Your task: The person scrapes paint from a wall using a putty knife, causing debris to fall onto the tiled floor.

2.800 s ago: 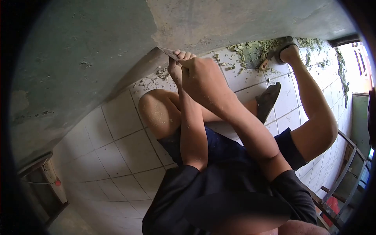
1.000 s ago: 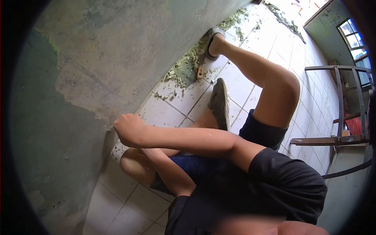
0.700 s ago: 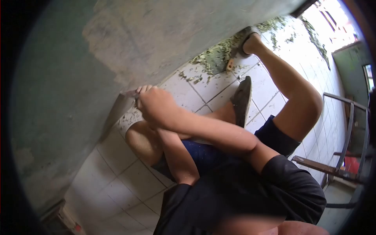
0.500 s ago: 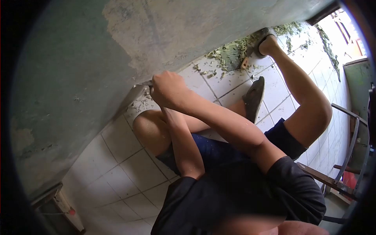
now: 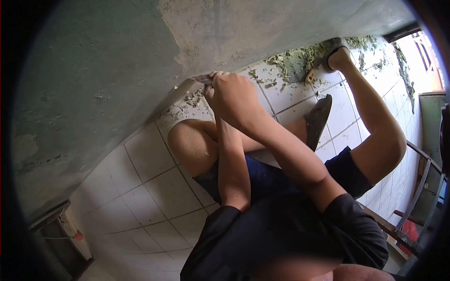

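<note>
A flat metal scraper [image 5: 201, 79] meets the lower part of the green wall [image 5: 108, 89], near the edge of a bare, peeled patch. My right hand [image 5: 236, 96] is closed around the scraper's handle end. Beneath and behind it is my left hand [image 5: 210, 96], close to the tool and mostly covered, so its fingers cannot be made out. Pale scraped flakes [image 5: 194, 99] lie on the floor directly under the blade.
Green paint chips [image 5: 309, 54] lie along the wall base by my outstretched foot. An orange-handled tool [image 5: 310, 76] lies on white floor tiles [image 5: 157, 203]. A metal frame [image 5: 419, 187] stands at right, a wooden frame [image 5: 75, 225] at lower left. My bent knee is below the hands.
Both hands and the scraper have shifted right and slightly up in the view. The wall and floor also appear shifted right. The grip looks similar.
</note>
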### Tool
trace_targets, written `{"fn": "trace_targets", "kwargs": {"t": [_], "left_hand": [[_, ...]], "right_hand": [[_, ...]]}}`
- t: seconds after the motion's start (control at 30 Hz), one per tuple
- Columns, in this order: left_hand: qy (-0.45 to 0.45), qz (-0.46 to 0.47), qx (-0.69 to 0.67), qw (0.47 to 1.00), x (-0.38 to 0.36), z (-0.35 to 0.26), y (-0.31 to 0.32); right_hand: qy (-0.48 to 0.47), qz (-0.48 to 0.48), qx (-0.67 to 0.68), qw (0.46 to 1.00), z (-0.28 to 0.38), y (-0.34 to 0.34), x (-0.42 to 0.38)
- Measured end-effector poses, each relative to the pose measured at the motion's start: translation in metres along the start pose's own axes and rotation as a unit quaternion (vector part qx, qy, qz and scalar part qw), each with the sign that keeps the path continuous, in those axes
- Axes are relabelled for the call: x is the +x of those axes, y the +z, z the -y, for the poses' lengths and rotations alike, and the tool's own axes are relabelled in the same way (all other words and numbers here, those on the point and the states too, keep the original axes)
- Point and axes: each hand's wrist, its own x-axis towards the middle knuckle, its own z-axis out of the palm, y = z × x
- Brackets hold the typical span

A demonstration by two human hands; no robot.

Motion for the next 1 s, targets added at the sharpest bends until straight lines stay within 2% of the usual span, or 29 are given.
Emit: {"fn": "trace_targets", "kwargs": {"t": [0.03, 0.07, 0.13, 0.17, 0.2, 0.27, 0.3, 0.33, 0.4, 0.53, 0.6, 0.73, 0.8, 0.83, 0.87, 0.93, 0.97, 1.0], "left_hand": [[0.000, 0.001, 0.001, 1.000, 0.005, -0.009, 0.002], [0.000, 0.004, 0.002, 1.000, 0.010, 0.001, 0.003], [0.000, 0.013, 0.003, 1.000, 0.002, 0.005, 0.003], [0.003, 0.016, 0.002, 1.000, 0.001, 0.001, 0.002], [0.006, 0.011, 0.000, 1.000, -0.003, 0.008, -0.005], [0.004, 0.006, 0.001, 1.000, 0.001, 0.002, -0.006], [0.004, 0.009, 0.004, 1.000, -0.004, 0.001, -0.006], [0.004, 0.016, 0.006, 1.000, -0.008, -0.001, -0.001], [0.011, 0.020, 0.004, 1.000, -0.030, 0.000, -0.005], [0.015, 0.012, -0.002, 1.000, -0.024, -0.004, -0.011], [0.015, 0.015, -0.001, 1.000, -0.005, -0.005, -0.006], [0.017, 0.013, -0.001, 1.000, 0.009, -0.013, -0.012], [0.015, 0.022, 0.004, 1.000, 0.002, -0.008, -0.008], [0.015, 0.028, 0.006, 0.999, -0.002, -0.008, -0.007], [0.018, 0.032, 0.005, 0.999, -0.008, -0.009, -0.008], [0.023, 0.026, -0.001, 0.999, -0.010, -0.011, -0.013], [0.020, 0.022, -0.001, 1.000, -0.010, -0.011, -0.015], [0.018, 0.024, -0.001, 1.000, -0.007, -0.012, -0.013]], "right_hand": [[-0.003, 0.046, 0.004, 0.999, -0.003, -0.007, 0.005], [-0.005, 0.045, 0.004, 0.999, -0.002, -0.013, 0.003], [0.028, -0.019, 0.005, 0.999, -0.001, -0.020, -0.001], [0.006, -0.085, -0.013, 0.996, -0.006, -0.003, -0.001], [0.007, -0.079, -0.013, 0.997, -0.009, 0.011, 0.002], [-0.013, 0.052, -0.039, 0.998, -0.009, 0.027, 0.015], [-0.007, 0.089, -0.033, 0.995, -0.008, 0.028, 0.014], [-0.011, 0.084, -0.033, 0.996, -0.006, 0.031, 0.008], [-0.047, -0.172, -0.009, 0.984, -0.003, 0.038, -0.012], [-0.049, -0.120, -0.049, 0.990, -0.002, 0.029, -0.012], [-0.038, -0.040, -0.004, 0.998, -0.008, 0.012, -0.008], [0.009, -0.011, 0.024, 1.000, -0.002, 0.008, 0.000], [0.028, 0.126, 0.012, 0.992, 0.000, 0.013, 0.012], [-0.013, 0.009, 0.018, 1.000, -0.004, 0.023, 0.002], [-0.018, 0.010, 0.016, 1.000, -0.002, 0.024, 0.002], [-0.044, -0.073, 0.011, 0.996, -0.004, 0.028, -0.007], [-0.039, -0.070, 0.011, 0.997, -0.003, 0.022, -0.009], [-0.014, -0.023, 0.028, 0.999, -0.002, 0.013, -0.004]]}}
